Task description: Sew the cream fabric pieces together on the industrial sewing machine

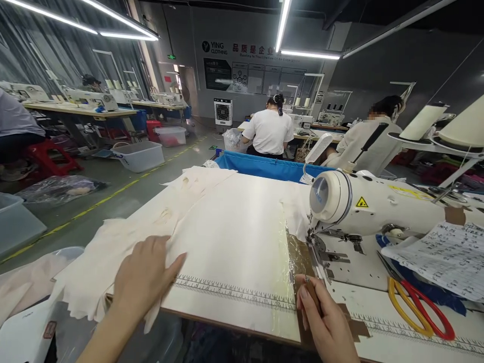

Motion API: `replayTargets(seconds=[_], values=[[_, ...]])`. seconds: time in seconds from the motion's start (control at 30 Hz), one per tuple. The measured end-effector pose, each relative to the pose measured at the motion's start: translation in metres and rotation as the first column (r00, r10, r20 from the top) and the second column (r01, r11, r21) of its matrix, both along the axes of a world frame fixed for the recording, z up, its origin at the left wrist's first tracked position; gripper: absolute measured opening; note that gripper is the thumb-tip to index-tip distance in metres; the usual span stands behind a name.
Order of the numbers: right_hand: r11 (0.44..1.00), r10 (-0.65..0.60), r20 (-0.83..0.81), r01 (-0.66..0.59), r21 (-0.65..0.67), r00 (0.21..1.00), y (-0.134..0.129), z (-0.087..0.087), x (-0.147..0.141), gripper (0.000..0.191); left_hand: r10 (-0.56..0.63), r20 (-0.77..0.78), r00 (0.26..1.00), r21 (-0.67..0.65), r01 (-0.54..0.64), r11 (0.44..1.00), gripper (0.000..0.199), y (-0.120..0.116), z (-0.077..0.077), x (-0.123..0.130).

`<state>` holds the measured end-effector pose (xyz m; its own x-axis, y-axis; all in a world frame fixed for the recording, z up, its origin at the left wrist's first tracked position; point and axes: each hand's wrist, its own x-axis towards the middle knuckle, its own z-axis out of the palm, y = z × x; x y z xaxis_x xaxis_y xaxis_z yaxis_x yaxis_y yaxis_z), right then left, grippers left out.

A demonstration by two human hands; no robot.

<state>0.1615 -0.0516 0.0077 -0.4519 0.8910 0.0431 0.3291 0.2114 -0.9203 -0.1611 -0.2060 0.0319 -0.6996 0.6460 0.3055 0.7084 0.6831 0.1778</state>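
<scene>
My left hand [143, 275] lies on a heap of pale cream fabric pieces [151, 219] at the left of the white table. Its thumb stretches away from the fingers over the tabletop. Near the front of the sewing machine [348, 199], my right hand [327, 322] is closed, thumb against curled fingers. A small metallic tip shows between them, but what it belongs to is mostly hidden. Brown tape [298, 252] runs beside that hand towards the needle area. A printed ruler strip [234, 292] crosses the table between both hands.
Scissors with yellow and red handles [423, 310] lie right of my right hand, near a handwritten sheet [442, 257]. Thread cones [423, 121] stand behind the machine. A blue cloth bin [257, 166] borders the table's far edge. Other people sit at machines beyond.
</scene>
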Motion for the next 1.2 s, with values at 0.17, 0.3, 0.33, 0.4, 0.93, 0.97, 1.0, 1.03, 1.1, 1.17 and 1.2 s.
replayTargets(seconds=[0.17,0.3,0.33,0.4,0.93,0.97,1.0,1.03,1.1,1.17,1.2], values=[[0.983,0.158,-0.086,-0.165,-0.079,0.984,0.002,-0.002,-0.015,0.052,0.035,0.181,0.983,0.057,-0.046,0.997,0.038,-0.017,-0.013,-0.02],[0.897,0.273,-0.279,-0.348,-0.273,0.921,0.008,0.008,-0.04,0.06,-0.214,0.324,0.921,0.435,0.056,0.899,0.035,0.008,-0.003,0.001],[0.867,0.276,-0.32,-0.378,-0.324,0.906,0.01,0.012,-0.046,0.063,-0.31,0.344,0.886,0.49,0.112,0.864,0.035,0.016,0.0,0.011],[0.803,0.27,-0.387,-0.428,-0.414,0.881,0.015,0.019,-0.058,0.069,-0.506,0.378,0.775,0.538,0.261,0.802,0.033,0.03,0.005,0.037],[0.747,0.382,-0.393,-0.53,-0.401,0.836,0.012,0.023,-0.042,0.031,-0.832,0.533,0.156,0.451,0.779,0.435,0.031,0.033,0.011,0.109],[0.752,0.351,-0.401,-0.51,-0.418,0.846,0.008,0.022,-0.022,0.031,-0.821,0.459,0.339,0.412,0.738,0.535,0.039,0.034,0.008,0.09],[0.75,0.325,-0.4,-0.491,-0.444,0.857,0.003,0.02,-0.001,0.033,-0.777,0.347,0.525,0.344,0.699,0.627,0.043,0.037,0.003,0.072],[0.749,0.304,-0.387,-0.469,-0.467,0.87,-0.003,0.018,0.02,0.036,-0.722,0.196,0.664,0.256,0.676,0.691,0.047,0.043,-0.005,0.056],[0.774,0.243,-0.321,-0.382,-0.505,0.915,-0.016,0.014,0.059,0.044,-0.67,0.033,0.742,0.118,0.663,0.739,0.061,0.057,-0.023,0.035],[0.813,0.133,-0.188,-0.216,-0.541,0.973,-0.031,0.012,0.093,0.052,-0.708,-0.029,0.706,-0.022,0.708,0.706,0.073,0.073,-0.04,0.032],[0.825,0.075,-0.112,-0.125,-0.552,0.991,-0.038,0.013,0.108,0.056,-0.739,-0.043,0.673,-0.08,0.735,0.674,0.076,0.08,-0.045,0.037]])
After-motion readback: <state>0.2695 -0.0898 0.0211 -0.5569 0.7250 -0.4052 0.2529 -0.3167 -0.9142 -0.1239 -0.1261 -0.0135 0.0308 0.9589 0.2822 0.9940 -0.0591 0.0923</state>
